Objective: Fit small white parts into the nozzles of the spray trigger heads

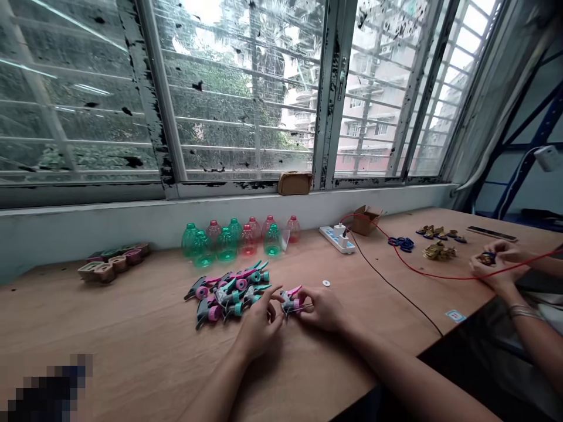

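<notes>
A spray bottle trigger head [289, 303], grey with a pink lever and pink collar, lies at the middle of the table. My right hand [323, 309] grips it by the collar side, thumb and fingers closed around it. Just left of it is my left hand [263, 322], its fingers apart and curved, the index fingertip close to the trigger head; nothing shows in its grasp. Beyond my left hand lies a pile of trigger heads [229, 296] in grey, pink and teal. Behind the pile stand several green bottles [226, 246] and red bottles [248, 241], without trigger heads.
A white disc [326, 283] lies beyond my right hand. A power strip [336, 239] with a red cable [422, 272] and a black cable crosses the right side. Small containers [115, 265] sit at left. Another person's hands [495, 266] hold a brass-coloured part near brass pieces [440, 251].
</notes>
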`<state>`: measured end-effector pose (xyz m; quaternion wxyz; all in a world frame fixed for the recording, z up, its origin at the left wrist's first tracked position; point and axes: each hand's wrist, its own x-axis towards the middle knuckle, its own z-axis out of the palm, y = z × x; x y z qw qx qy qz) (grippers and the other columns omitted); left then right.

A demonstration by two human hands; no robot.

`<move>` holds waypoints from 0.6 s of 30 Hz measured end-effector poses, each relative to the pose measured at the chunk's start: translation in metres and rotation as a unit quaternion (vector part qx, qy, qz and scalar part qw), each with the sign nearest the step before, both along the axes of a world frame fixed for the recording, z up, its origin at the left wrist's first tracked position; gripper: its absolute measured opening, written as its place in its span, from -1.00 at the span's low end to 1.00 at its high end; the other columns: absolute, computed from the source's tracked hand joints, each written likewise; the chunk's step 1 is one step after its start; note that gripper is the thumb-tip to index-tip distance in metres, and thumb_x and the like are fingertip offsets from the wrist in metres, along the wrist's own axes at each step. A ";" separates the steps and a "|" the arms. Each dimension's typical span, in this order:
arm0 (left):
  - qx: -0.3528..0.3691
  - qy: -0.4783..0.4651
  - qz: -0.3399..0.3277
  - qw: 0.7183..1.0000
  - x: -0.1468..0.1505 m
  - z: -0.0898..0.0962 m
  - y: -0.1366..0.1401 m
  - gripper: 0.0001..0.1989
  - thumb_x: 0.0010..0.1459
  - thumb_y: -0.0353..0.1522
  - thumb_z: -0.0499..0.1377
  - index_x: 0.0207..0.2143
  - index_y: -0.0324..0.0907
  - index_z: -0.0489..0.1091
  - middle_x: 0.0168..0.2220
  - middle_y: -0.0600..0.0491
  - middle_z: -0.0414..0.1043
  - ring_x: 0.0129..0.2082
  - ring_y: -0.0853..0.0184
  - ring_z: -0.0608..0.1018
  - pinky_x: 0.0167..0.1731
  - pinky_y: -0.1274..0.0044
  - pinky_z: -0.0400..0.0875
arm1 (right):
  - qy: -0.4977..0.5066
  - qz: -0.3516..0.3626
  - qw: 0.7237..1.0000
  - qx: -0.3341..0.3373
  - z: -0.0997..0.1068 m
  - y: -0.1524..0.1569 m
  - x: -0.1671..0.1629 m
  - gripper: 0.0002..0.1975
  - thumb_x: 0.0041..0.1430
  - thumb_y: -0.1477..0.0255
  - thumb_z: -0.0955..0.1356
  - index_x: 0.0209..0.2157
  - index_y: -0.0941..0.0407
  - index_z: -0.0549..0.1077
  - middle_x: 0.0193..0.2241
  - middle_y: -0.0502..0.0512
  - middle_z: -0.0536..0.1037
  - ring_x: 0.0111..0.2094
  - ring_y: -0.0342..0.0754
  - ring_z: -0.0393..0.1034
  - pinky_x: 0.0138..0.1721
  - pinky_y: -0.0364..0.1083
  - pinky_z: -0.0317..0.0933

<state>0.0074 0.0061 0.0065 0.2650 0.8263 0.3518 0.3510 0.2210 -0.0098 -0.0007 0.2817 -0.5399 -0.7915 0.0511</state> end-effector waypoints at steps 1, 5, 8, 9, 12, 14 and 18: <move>0.029 0.016 0.034 0.999 -0.002 0.002 0.001 -0.47 0.06 -0.48 0.04 0.13 -0.09 0.13 -0.15 0.04 0.42 -0.46 0.44 0.43 -0.37 0.56 0.36 | -0.014 -0.019 1.000 -0.013 0.001 0.005 0.001 -0.79 -0.03 0.42 0.34 -0.27 0.04 0.42 -0.34 -0.02 0.57 -0.35 -0.09 0.43 -0.34 -0.20 0.13; 0.139 0.120 0.124 0.975 -0.012 0.010 0.008 -0.54 0.00 -0.58 0.01 -0.03 -0.13 0.33 -0.12 0.00 0.42 -0.15 0.24 0.42 -0.12 0.44 0.28 | -0.080 -0.116 0.989 -0.050 0.011 0.035 0.004 -0.79 0.03 0.30 0.34 -0.27 0.05 0.46 -0.33 0.07 0.57 -0.31 -0.02 0.43 -0.36 -0.17 0.11; 0.174 0.216 0.148 0.949 -0.020 0.011 0.014 -0.48 -0.03 -0.62 0.00 -0.02 -0.11 0.36 -0.07 -0.02 0.42 -0.06 0.15 0.35 -0.11 0.39 0.22 | -0.114 -0.158 0.978 -0.066 0.020 0.056 0.005 -0.72 0.02 0.25 0.35 -0.21 0.04 0.46 -0.27 0.12 0.56 -0.28 0.02 0.42 -0.37 -0.15 0.11; 0.177 0.245 0.155 0.941 -0.022 0.009 0.016 -0.47 -0.02 -0.63 -0.01 -0.01 -0.10 0.36 -0.07 -0.02 0.42 -0.08 0.14 0.35 -0.15 0.38 0.22 | -0.112 -0.164 0.978 -0.068 0.022 0.060 0.005 -0.68 0.01 0.23 0.36 -0.17 0.04 0.45 -0.25 0.12 0.56 -0.26 0.03 0.42 -0.36 -0.14 0.11; 0.186 0.299 0.166 0.921 -0.025 0.005 0.021 -0.45 0.04 -0.63 -0.07 0.03 -0.08 0.34 -0.07 -0.04 0.44 -0.11 0.14 0.35 -0.21 0.38 0.20 | -0.057 -0.177 0.982 -0.044 0.022 0.061 0.007 -0.59 0.03 0.15 0.36 -0.09 0.02 0.42 -0.21 0.10 0.56 -0.22 0.02 0.43 -0.34 -0.15 0.13; 0.189 0.311 0.161 0.917 -0.025 0.005 0.023 -0.46 0.07 -0.62 -0.09 0.03 -0.07 0.35 -0.08 -0.03 0.46 -0.11 0.15 0.35 -0.20 0.39 0.19 | -0.010 -0.173 0.985 -0.024 0.018 0.053 0.009 -0.65 0.15 0.15 0.28 -0.09 0.01 0.43 -0.22 0.07 0.56 -0.24 -0.02 0.43 -0.34 -0.17 0.14; 0.191 0.304 0.148 0.922 -0.024 0.012 0.024 -0.51 0.10 -0.60 -0.09 -0.05 -0.04 0.42 -0.15 -0.03 0.50 -0.15 0.14 0.37 -0.19 0.36 0.19 | 0.027 -0.107 0.994 -0.009 0.008 0.030 0.010 -0.72 0.26 0.26 0.20 -0.16 0.01 0.48 -0.26 0.05 0.58 -0.27 -0.06 0.44 -0.29 -0.18 0.16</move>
